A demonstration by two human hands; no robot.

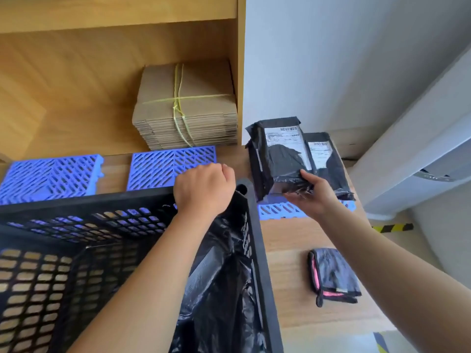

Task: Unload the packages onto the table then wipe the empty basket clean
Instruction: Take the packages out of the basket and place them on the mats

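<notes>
A black plastic lattice basket (76,250) stands on the wooden table (288,240) at the lower left. Black plastic packaging (224,289) lies inside along its right wall. My left hand (204,189) grips the basket's far rim near the right corner. My right hand (313,194) holds the near end of a black package (277,154) with a white label, just right of the basket above a blue mat. A second labelled black package (328,161) lies behind it on the table. A folded dark cloth with pink edging (331,276) rests at the table's front right.
Blue lattice mats (173,164) lie on the table beyond the basket, one more (280,210) under the packages. A tied bundle of flat cardboard (186,108) sits in the wooden shelf recess. A white wall and a grey unit (420,149) stand to the right.
</notes>
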